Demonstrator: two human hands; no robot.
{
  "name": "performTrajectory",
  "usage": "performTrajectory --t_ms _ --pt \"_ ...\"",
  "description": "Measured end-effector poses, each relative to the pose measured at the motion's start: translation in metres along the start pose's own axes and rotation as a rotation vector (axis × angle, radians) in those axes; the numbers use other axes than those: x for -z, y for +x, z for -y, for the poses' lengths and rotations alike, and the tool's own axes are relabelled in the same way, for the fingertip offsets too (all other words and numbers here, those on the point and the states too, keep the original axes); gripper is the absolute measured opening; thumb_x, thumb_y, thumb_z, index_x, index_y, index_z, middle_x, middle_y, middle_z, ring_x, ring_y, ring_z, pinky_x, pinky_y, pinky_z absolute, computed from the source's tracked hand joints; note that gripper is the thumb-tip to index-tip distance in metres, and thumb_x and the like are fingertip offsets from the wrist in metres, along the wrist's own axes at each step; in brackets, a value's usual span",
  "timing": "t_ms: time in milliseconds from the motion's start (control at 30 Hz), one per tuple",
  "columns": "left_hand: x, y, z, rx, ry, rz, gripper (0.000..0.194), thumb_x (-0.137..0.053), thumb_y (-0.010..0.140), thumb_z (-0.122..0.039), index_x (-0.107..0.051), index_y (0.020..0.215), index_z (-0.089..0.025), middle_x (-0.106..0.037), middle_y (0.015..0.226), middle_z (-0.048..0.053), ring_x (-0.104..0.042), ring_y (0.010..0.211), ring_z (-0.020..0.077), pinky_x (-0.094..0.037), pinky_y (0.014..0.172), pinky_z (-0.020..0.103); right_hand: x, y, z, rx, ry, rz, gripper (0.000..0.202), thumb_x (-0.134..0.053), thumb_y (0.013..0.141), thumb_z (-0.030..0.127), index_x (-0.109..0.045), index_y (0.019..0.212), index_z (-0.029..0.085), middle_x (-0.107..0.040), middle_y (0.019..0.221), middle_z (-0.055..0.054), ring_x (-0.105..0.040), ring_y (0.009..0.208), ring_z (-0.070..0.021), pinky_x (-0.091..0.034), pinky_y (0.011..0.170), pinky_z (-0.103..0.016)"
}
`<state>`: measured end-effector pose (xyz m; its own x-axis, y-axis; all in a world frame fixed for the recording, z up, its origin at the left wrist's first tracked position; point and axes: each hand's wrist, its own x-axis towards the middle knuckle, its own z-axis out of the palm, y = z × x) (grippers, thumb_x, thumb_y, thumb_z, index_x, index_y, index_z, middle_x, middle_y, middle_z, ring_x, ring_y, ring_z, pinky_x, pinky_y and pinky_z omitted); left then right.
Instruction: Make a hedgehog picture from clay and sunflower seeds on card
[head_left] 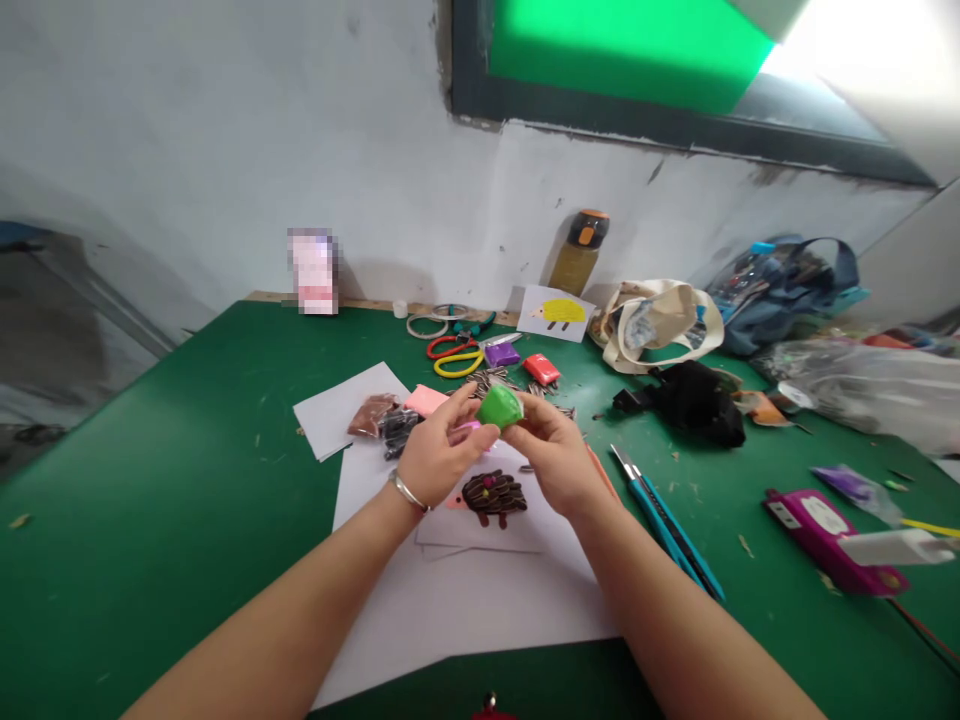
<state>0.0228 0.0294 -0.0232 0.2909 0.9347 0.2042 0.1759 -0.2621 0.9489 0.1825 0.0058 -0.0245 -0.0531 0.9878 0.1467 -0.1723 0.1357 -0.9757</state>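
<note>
Between my two hands is a small green packet (500,407), held above the white paper. My left hand (448,447) has its fingers closed at the packet's left side, with a bit of pink showing beneath them. My right hand (551,450) pinches the packet's right edge. Below the hands, a hedgehog figure (495,497) with dark brown spines and a pink face lies on a white sheet (480,540). Brown (373,414) and black (398,430) packets lie left of my left hand, near a pink packet (426,401).
Scissors (459,364), purple (502,354) and red (541,370) packets lie beyond the hands. Blue cutters (667,525) lie to the right, near a magenta glue gun (829,540). A bottle (580,252), hedgehog drawing (556,313) and bags (660,325) stand along the wall.
</note>
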Motion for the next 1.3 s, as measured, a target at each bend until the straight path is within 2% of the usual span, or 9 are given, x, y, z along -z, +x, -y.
performTrajectory --t_ms 133,233,333,433,567,733,967,1200,1300 --pt "0.001 0.001 -0.004 0.052 0.013 0.049 0.035 -0.061 0.078 -0.033 -0.063 0.109 -0.017 -0.070 0.099 0.006 -0.066 0.088 0.0201 -0.055 0.077 0.034 -0.001 -0.003 -0.006 -0.083 -0.045 0.045 0.035 -0.063 0.074 0.026 -0.062 0.109 0.024 -0.065 0.104 -0.002 -0.060 0.091 -0.0171 -0.048 0.082 -0.033" --pt "0.003 0.001 -0.006 0.080 0.143 0.024 0.027 -0.062 0.076 -0.033 -0.068 0.098 -0.019 -0.072 0.088 0.003 -0.066 0.077 0.0187 -0.055 0.070 0.032 0.007 -0.001 -0.006 -0.096 -0.134 -0.085 0.030 -0.061 0.074 0.025 -0.064 0.104 0.022 -0.065 0.095 -0.003 -0.059 0.079 -0.0151 -0.048 0.070 -0.028" --pt "0.003 0.002 -0.006 0.099 0.189 0.007 0.026 -0.063 0.075 -0.034 -0.069 0.096 -0.020 -0.072 0.086 0.002 -0.065 0.074 0.0181 -0.054 0.067 0.030 0.014 -0.001 -0.001 -0.087 -0.141 -0.180 0.024 -0.060 0.076 0.031 -0.065 0.097 0.020 -0.064 0.087 -0.003 -0.057 0.070 -0.0135 -0.045 0.059 -0.025" --pt "0.003 0.002 -0.005 0.088 0.233 0.011 0.026 -0.063 0.074 -0.036 -0.069 0.094 -0.021 -0.071 0.088 0.001 -0.065 0.077 0.0184 -0.053 0.070 0.030 0.017 -0.001 0.003 -0.051 -0.261 -0.154 0.019 -0.062 0.076 0.034 -0.067 0.086 0.018 -0.061 0.071 -0.001 -0.052 0.062 -0.0118 -0.041 0.055 -0.024" --pt "0.003 0.001 -0.007 0.097 0.226 0.030 0.041 -0.065 0.072 -0.040 -0.064 0.107 -0.019 -0.068 0.104 0.004 -0.063 0.093 0.0209 -0.050 0.082 0.032 0.016 -0.002 0.004 -0.102 -0.327 -0.112 0.018 -0.059 0.078 0.032 -0.067 0.077 0.017 -0.058 0.061 0.001 -0.052 0.058 -0.0119 -0.040 0.054 -0.024" --pt "0.006 0.002 -0.014 0.122 0.201 0.133 0.031 -0.062 0.075 -0.037 -0.067 0.098 -0.017 -0.068 0.091 0.003 -0.061 0.085 0.0189 -0.048 0.078 0.031 0.015 -0.002 0.002 -0.161 -0.208 -0.031 0.018 -0.059 0.079 0.034 -0.064 0.077 0.017 -0.059 0.059 0.001 -0.052 0.058 -0.0117 -0.039 0.054 -0.024" --pt "0.007 0.003 -0.013 0.154 -0.110 0.265 0.030 -0.061 0.077 -0.038 -0.065 0.092 -0.012 -0.061 0.078 0.004 -0.056 0.073 0.0149 -0.046 0.064 0.027 0.022 -0.001 0.004 -0.304 0.230 0.137 0.020 -0.065 0.076 0.036 -0.057 0.073 0.018 -0.050 0.055 0.005 -0.045 0.050 -0.0076 -0.038 0.055 -0.024" --pt "0.013 0.003 -0.012 0.153 0.011 0.269 0.025 -0.063 0.074 -0.036 -0.066 0.088 -0.016 -0.059 0.075 -0.001 -0.052 0.068 0.0118 -0.043 0.062 0.024 0.025 -0.001 0.010 -0.221 -0.107 0.173 0.018 -0.062 0.078 0.035 -0.064 0.085 0.019 -0.055 0.063 0.002 -0.047 0.057 -0.0096 -0.038 0.056 -0.024" --pt "0.013 0.003 -0.012 0.153 0.073 0.275 0.027 -0.065 0.072 -0.037 -0.067 0.090 -0.017 -0.061 0.080 0.000 -0.054 0.073 0.0137 -0.044 0.066 0.026 0.024 -0.002 0.010 -0.163 -0.284 0.193 0.016 -0.058 0.079 0.031 -0.064 0.074 0.018 -0.052 0.061 0.003 -0.046 0.058 -0.0098 -0.038 0.056 -0.024"
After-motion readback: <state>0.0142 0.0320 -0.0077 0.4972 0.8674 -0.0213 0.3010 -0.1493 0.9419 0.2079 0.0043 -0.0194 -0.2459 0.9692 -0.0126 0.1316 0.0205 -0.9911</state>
